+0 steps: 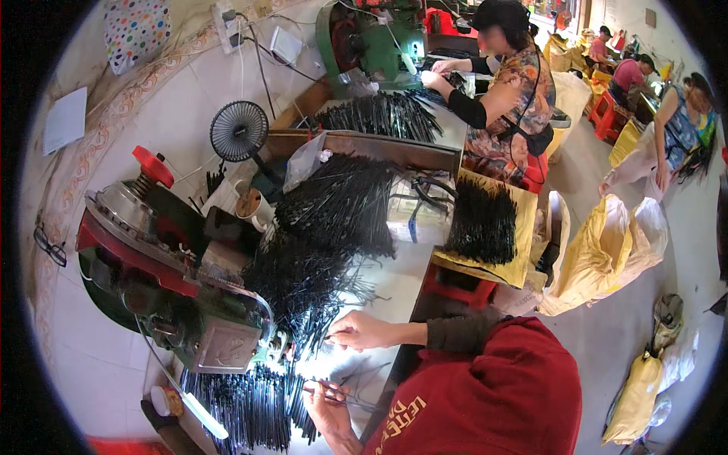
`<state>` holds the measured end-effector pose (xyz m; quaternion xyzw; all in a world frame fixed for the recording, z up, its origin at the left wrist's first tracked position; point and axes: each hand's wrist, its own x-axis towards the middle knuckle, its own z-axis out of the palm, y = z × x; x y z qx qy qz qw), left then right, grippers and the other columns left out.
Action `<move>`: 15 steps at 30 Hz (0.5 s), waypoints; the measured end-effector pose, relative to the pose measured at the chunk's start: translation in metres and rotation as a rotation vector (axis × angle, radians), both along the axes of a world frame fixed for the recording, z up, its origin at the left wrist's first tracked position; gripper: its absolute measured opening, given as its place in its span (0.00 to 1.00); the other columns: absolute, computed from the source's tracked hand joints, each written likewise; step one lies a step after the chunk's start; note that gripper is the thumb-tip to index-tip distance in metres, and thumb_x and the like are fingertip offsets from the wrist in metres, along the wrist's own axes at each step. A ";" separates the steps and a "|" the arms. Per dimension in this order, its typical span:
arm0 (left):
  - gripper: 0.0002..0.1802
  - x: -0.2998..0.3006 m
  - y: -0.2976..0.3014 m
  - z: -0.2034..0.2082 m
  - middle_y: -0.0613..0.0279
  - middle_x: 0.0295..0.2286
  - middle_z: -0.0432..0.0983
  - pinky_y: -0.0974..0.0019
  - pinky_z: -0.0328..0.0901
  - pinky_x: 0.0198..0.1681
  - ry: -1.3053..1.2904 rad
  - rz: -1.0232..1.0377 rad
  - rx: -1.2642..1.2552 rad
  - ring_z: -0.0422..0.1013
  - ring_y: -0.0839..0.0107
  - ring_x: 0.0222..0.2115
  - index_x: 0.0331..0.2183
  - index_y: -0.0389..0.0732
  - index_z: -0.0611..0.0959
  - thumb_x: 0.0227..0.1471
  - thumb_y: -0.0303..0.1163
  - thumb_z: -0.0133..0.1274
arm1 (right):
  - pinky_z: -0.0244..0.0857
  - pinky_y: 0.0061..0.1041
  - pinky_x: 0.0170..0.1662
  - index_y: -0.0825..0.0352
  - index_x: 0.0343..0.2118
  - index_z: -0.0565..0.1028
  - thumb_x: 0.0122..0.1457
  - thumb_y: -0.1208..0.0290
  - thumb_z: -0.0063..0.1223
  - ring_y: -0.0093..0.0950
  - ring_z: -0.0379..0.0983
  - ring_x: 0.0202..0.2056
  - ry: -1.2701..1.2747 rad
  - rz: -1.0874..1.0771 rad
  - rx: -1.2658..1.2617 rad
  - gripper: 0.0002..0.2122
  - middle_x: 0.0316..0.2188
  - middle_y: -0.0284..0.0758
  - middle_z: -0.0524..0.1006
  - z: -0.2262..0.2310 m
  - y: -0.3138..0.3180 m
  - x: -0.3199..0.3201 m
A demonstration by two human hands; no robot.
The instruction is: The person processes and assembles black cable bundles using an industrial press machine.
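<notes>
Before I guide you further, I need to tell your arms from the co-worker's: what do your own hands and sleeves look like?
The right hand and left hand show no gloves. The right arm has a dark, brownish cuff below a red top with yellowish lettering. No left cuff is visible.

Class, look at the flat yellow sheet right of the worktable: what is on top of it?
A dense bundle of thin black strips lies on the yellow sheet. The sheet's surface beneath them is covered and cannot be seen.
</notes>
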<state>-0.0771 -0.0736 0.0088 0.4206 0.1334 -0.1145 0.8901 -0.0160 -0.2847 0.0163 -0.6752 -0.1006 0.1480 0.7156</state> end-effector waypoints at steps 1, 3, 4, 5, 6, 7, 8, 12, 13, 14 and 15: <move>0.07 -0.001 0.002 -0.003 0.59 0.19 0.72 0.58 0.66 0.26 -0.026 -0.006 -0.007 0.65 0.70 0.15 0.31 0.40 0.73 0.51 0.32 0.53 | 0.59 0.16 0.17 0.70 0.28 0.76 0.59 0.67 0.47 0.15 0.63 0.15 0.000 0.001 -0.001 0.11 0.18 0.28 0.71 -0.002 0.001 0.000; 0.07 -0.004 0.007 -0.005 0.59 0.19 0.72 0.58 0.66 0.27 -0.042 0.012 -0.008 0.64 0.70 0.14 0.31 0.40 0.73 0.51 0.32 0.53 | 0.60 0.16 0.18 0.71 0.32 0.75 0.59 0.68 0.46 0.15 0.65 0.15 -0.048 0.025 -0.005 0.10 0.19 0.29 0.73 -0.006 0.007 0.001; 0.07 -0.007 0.009 -0.005 0.58 0.19 0.72 0.58 0.66 0.27 -0.015 0.031 -0.017 0.65 0.70 0.15 0.30 0.40 0.73 0.51 0.31 0.53 | 0.60 0.16 0.18 0.71 0.32 0.75 0.59 0.68 0.46 0.15 0.65 0.15 -0.036 0.050 0.002 0.10 0.19 0.29 0.73 -0.007 0.011 0.001; 0.07 -0.009 0.011 -0.005 0.58 0.20 0.72 0.59 0.66 0.27 0.011 0.054 -0.025 0.65 0.70 0.15 0.30 0.40 0.73 0.51 0.31 0.53 | 0.61 0.16 0.18 0.71 0.34 0.75 0.59 0.69 0.46 0.15 0.66 0.16 -0.004 0.008 0.038 0.10 0.19 0.30 0.74 -0.007 0.014 0.000; 0.07 -0.013 0.010 -0.003 0.58 0.20 0.72 0.59 0.66 0.27 0.015 0.079 -0.028 0.65 0.70 0.15 0.30 0.40 0.73 0.51 0.31 0.53 | 0.62 0.16 0.19 0.72 0.36 0.74 0.58 0.70 0.45 0.15 0.67 0.16 0.021 -0.037 0.065 0.10 0.20 0.31 0.74 -0.006 0.016 -0.004; 0.07 -0.011 0.008 0.000 0.58 0.20 0.72 0.59 0.66 0.27 0.006 0.062 -0.016 0.65 0.70 0.15 0.30 0.40 0.73 0.51 0.31 0.52 | 0.63 0.17 0.17 0.73 0.38 0.73 0.58 0.71 0.46 0.17 0.67 0.15 -0.023 -0.051 0.095 0.10 0.20 0.34 0.74 -0.006 0.016 -0.003; 0.06 -0.011 0.009 0.001 0.58 0.20 0.72 0.59 0.66 0.27 -0.003 0.047 -0.002 0.65 0.70 0.16 0.30 0.40 0.73 0.51 0.30 0.52 | 0.63 0.17 0.17 0.73 0.38 0.73 0.58 0.71 0.46 0.17 0.67 0.15 -0.020 -0.025 0.092 0.10 0.20 0.34 0.74 -0.007 0.016 -0.005; 0.05 -0.014 0.011 -0.003 0.57 0.20 0.72 0.62 0.66 0.27 -0.019 0.079 -0.024 0.65 0.70 0.16 0.31 0.38 0.73 0.51 0.28 0.51 | 0.64 0.17 0.18 0.73 0.34 0.73 0.59 0.71 0.46 0.18 0.68 0.15 0.028 -0.019 0.081 0.09 0.21 0.34 0.75 -0.010 0.021 -0.002; 0.06 -0.016 0.011 -0.004 0.57 0.20 0.72 0.63 0.66 0.26 -0.029 0.090 -0.025 0.65 0.71 0.16 0.31 0.38 0.73 0.51 0.28 0.51 | 0.65 0.18 0.18 0.73 0.33 0.72 0.59 0.71 0.46 0.18 0.69 0.16 0.023 -0.007 0.083 0.09 0.21 0.34 0.75 -0.011 0.023 -0.002; 0.06 -0.017 0.012 -0.004 0.57 0.20 0.72 0.63 0.66 0.26 -0.024 0.102 -0.026 0.65 0.71 0.16 0.31 0.38 0.73 0.51 0.28 0.51 | 0.65 0.18 0.18 0.73 0.31 0.72 0.59 0.71 0.46 0.19 0.70 0.17 0.019 0.002 0.086 0.09 0.21 0.34 0.75 -0.012 0.024 -0.002; 0.06 -0.018 0.012 -0.004 0.57 0.20 0.72 0.63 0.66 0.26 -0.031 0.107 -0.026 0.65 0.71 0.16 0.31 0.38 0.73 0.51 0.28 0.51 | 0.65 0.18 0.18 0.73 0.31 0.72 0.59 0.71 0.46 0.19 0.70 0.17 0.024 0.011 0.085 0.09 0.21 0.34 0.75 -0.012 0.025 -0.001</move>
